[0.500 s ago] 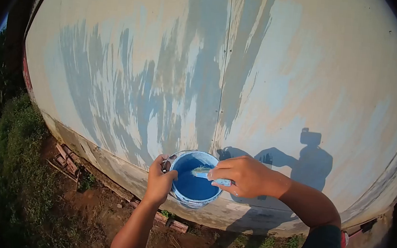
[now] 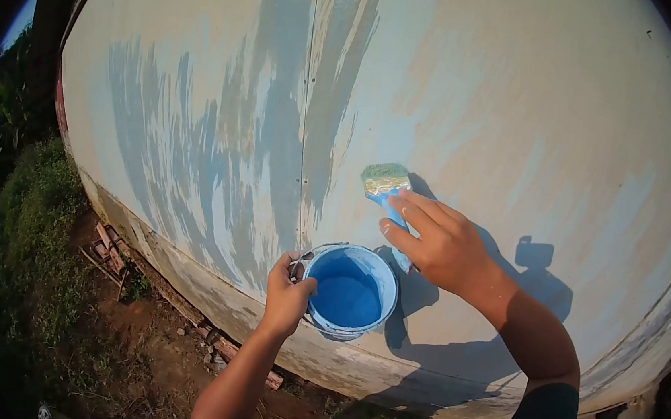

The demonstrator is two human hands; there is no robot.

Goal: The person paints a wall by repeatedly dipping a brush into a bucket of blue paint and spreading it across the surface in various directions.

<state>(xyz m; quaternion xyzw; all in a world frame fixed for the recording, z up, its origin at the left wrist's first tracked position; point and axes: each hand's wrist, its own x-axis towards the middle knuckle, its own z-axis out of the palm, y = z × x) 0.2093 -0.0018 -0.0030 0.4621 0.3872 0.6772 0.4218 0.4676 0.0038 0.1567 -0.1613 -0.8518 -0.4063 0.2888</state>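
My left hand (image 2: 288,295) grips the left rim of a round bucket (image 2: 345,332), thumb over the edge. Blue paint (image 2: 347,299) lies inside the bucket. Above and to the right of it, my right hand (image 2: 441,240) is closed round the blue handle of a wide paintbrush (image 2: 389,184). The brush points up and left, with its bristles in front of the wall; whether they touch it I cannot tell. Behind both hands stands a pale wall (image 2: 523,106), streaked with grey-blue paint (image 2: 279,83) to the left of and around a vertical seam.
Bricks and wood pieces (image 2: 109,248) lie along the wall's base at the lower left. Green plants (image 2: 35,221) grow at the left edge, beside bare soil (image 2: 153,337). A shadow of a person (image 2: 538,290) falls on the wall at the right.
My right hand has lifted the brush out of the bucket and up in front of the wall. The bucket and my left hand appear slightly further right, and the view has shifted right.
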